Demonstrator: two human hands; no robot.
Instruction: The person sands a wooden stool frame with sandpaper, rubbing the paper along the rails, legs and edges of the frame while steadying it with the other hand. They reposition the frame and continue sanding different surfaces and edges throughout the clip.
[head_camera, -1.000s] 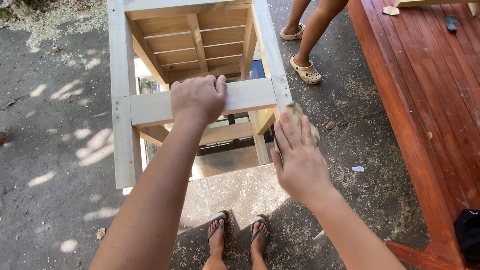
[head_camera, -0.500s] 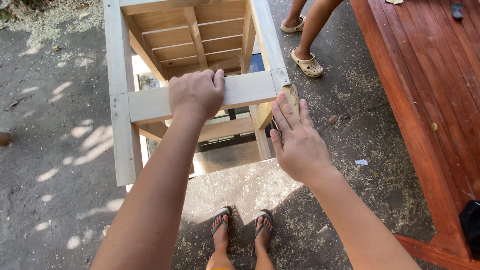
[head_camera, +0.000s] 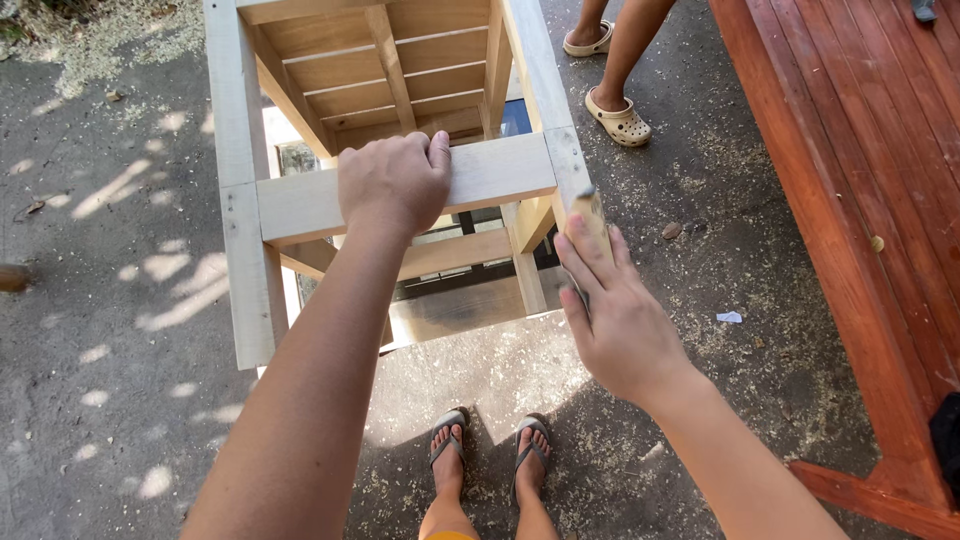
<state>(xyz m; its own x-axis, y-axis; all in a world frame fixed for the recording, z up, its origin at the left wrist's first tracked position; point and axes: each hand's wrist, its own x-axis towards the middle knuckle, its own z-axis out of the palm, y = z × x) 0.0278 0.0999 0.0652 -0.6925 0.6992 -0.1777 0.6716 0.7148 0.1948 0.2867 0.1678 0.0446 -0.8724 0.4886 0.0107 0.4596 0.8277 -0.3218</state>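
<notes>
Both forearms were bare, sleeveless; at the frame's bottom centre, the feet wore dark-strapped flip-flop sandals (head_camera: 488, 450).
</notes>
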